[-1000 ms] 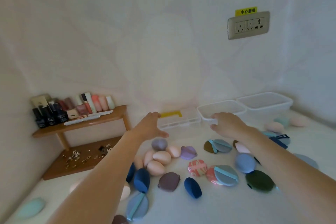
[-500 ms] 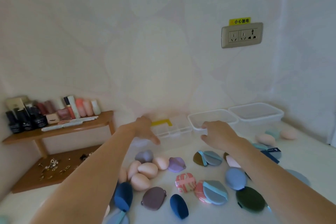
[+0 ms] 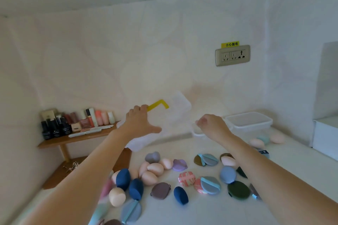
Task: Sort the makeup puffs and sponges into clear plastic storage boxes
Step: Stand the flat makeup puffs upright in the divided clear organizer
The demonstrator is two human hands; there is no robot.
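A clear plastic compartment box with a yellow handle (image 3: 175, 113) is being held up off the white tabletop (image 3: 210, 210), tilted, at the far middle of the scene in front of the wall. It is being gripped by the left hand (image 3: 140, 124): the fingers are being curled over its top edge just beside the handle, and the thumb is being stretched out across its near face. The right hand (image 3: 212, 126) is being held in the air just right of the box with its fingers loosely curled; whether anything is being pinched cannot be told.

An open clear plastic tub (image 3: 196, 132) is being partly hidden behind that hand. A lidded clear plastic tub (image 3: 250, 124) is sitting just beside it, far right.

Puffs and sponges are lying scattered on the near tabletop between the forearms:
- a cluster of peach egg-shaped sponges (image 3: 153, 170) near left of middle
- navy blue sponges (image 3: 123, 179) just left of the cluster
- a dark green round puff (image 3: 238, 191) near right
- a pink patterned square puff (image 3: 186, 179) in the middle

At far left a wooden two-tier shelf (image 3: 76, 139) is carrying small cosmetic bottles (image 3: 54, 129). A grey wall socket (image 3: 232, 55) is sitting high on the far wall, right of middle.
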